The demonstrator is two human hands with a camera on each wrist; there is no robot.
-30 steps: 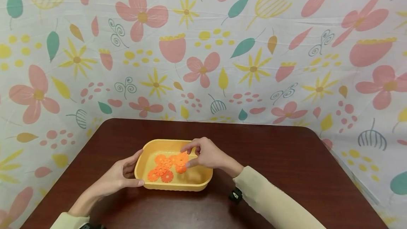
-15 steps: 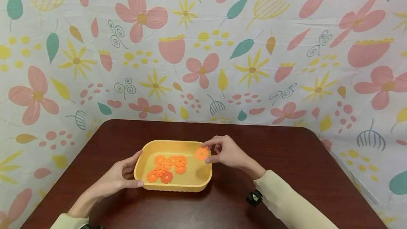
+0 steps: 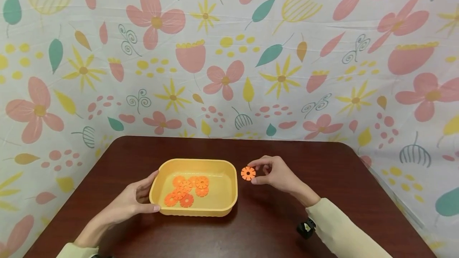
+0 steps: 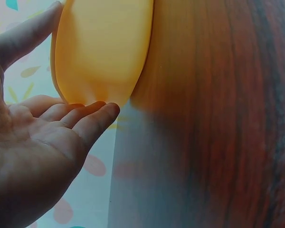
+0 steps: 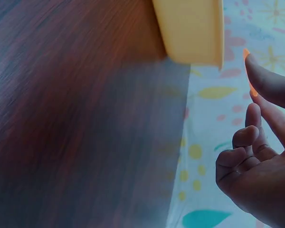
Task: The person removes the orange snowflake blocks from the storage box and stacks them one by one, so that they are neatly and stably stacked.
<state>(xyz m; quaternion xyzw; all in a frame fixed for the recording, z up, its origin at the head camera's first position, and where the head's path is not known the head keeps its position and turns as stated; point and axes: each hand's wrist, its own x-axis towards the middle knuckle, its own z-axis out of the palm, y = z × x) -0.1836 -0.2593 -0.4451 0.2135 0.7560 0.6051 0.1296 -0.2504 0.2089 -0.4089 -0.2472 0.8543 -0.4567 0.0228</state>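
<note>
In the head view a yellow rectangular tray (image 3: 221, 188) stands left of the table's middle. Several flat orange notched discs (image 3: 183, 202) with centre holes lie overlapping in its left half. My left hand (image 3: 130, 200) grips the tray's left end, thumb at the front corner and fingers along the outer wall. The left wrist view has that hand (image 4: 42, 137) with fingertips against the tray's end (image 4: 104, 52). To the right of the tray, my right hand (image 3: 279, 174) pinches one orange notched disc (image 3: 244, 175) between thumb and index finger. Edge-on, this disc (image 5: 248, 71) appears in the right wrist view.
The dark reddish-brown table (image 3: 322, 186) has rounded far corners. Behind it hangs a white cloth (image 3: 229, 122) with a flower and leaf pattern. A black device (image 3: 306, 228) is worn at the right wrist.
My right hand has picked up one orange disc from the tray and carried it rightward past the tray's right rim. My left hand stays on the tray.
</note>
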